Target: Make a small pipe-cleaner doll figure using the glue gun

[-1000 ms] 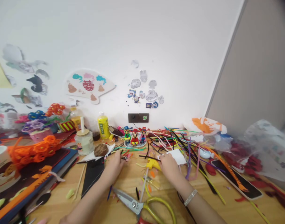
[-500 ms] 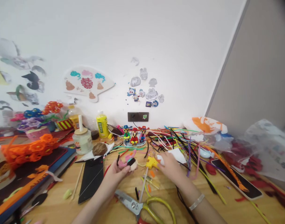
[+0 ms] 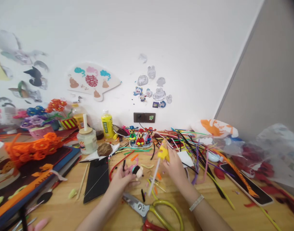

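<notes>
My left hand (image 3: 121, 180) is closed on a small pipe-cleaner figure (image 3: 136, 169) with pink, black and cream parts, just above the wooden table (image 3: 65, 211). My right hand (image 3: 175, 167) grips a yellow glue gun (image 3: 163, 152), raised off the table with its glue stick (image 3: 153, 179) slanting down toward me. The gun is a short way right of the figure. A silver bracelet (image 3: 196, 203) is on my right wrist.
Yellow-handled scissors (image 3: 151, 211) lie near my arms. A heap of coloured pipe cleaners (image 3: 192, 147) spreads to the right, with a black phone (image 3: 248, 184). Toy figures (image 3: 140, 138), a yellow bottle (image 3: 107, 124), a jar (image 3: 87, 140) and orange flowers (image 3: 38, 147) stand left.
My left hand picked the small figure up from the table and drew it nearer. My right hand lifted the glue gun off the table and tilted it upright.
</notes>
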A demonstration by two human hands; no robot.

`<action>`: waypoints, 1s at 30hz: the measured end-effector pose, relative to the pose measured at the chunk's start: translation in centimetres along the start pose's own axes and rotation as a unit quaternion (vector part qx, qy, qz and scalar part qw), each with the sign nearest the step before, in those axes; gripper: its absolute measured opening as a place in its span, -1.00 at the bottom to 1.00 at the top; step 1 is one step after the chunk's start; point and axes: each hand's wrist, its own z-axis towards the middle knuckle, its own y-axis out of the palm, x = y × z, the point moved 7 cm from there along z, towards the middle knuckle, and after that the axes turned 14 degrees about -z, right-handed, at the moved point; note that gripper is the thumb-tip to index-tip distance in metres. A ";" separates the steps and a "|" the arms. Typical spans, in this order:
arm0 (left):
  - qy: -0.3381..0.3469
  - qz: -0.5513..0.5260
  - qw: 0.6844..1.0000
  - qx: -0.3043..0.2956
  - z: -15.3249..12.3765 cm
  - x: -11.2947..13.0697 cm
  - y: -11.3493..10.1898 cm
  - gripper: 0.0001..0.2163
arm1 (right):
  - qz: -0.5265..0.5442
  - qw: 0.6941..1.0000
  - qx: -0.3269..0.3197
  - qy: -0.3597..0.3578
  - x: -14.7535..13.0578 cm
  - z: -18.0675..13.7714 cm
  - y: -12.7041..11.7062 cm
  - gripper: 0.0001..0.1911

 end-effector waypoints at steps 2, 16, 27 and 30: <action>-0.012 -0.040 0.999 -0.008 -0.1 -0.2 0.1 -0.61 | 0.049 0.997 0.049 0.028 1.2 0.1 -1.3 -0.57; 0.085 0.050 0.994 0.054 -0.3 1.6 -0.6 -0.57 | 0.331 0.926 -0.181 0.007 -1.7 -2.3 -0.8 -0.62; 0.106 0.077 0.990 0.055 -0.9 2.1 -0.3 -0.63 | 0.330 0.914 -0.234 -0.043 -3.7 -3.5 -0.4 -0.69; 0.117 0.093 0.987 0.057 -1.0 2.3 -0.2 -0.63 | 0.315 0.917 -0.236 -0.057 -3.6 -3.8 0.1 -0.68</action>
